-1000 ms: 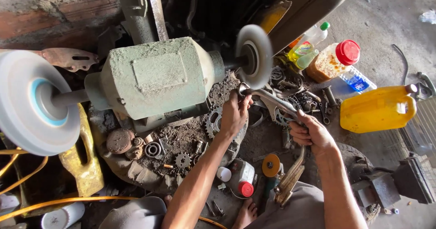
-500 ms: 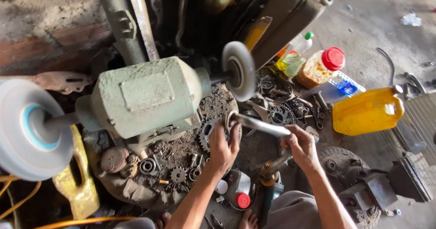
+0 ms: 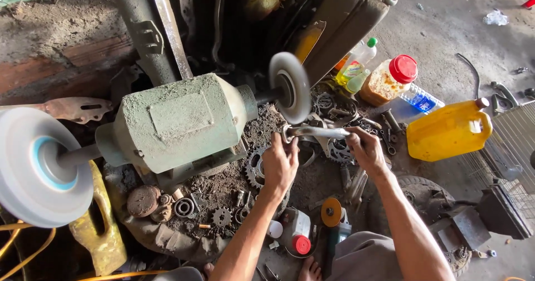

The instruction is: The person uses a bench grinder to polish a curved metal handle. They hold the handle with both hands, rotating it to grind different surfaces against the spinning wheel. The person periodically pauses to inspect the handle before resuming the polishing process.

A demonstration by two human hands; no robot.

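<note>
My left hand and my right hand both grip a shiny curved metal part, one at each end. The part's left end is pressed up against the lower rim of the small buffing wheel on the right shaft of a green bench grinder. A large white wheel with a blue centre sits on the grinder's left shaft.
Sprockets, bearings and metal scraps litter the ground under the grinder. A yellow jerrycan, a red-capped jar and bottles stand at right. An angle grinder and a red-capped tin lie near my feet.
Both hands have lifted the metal part a little, up to the lower rim of the small wheel. The camera has shifted so the grinder sits lower left in view.
</note>
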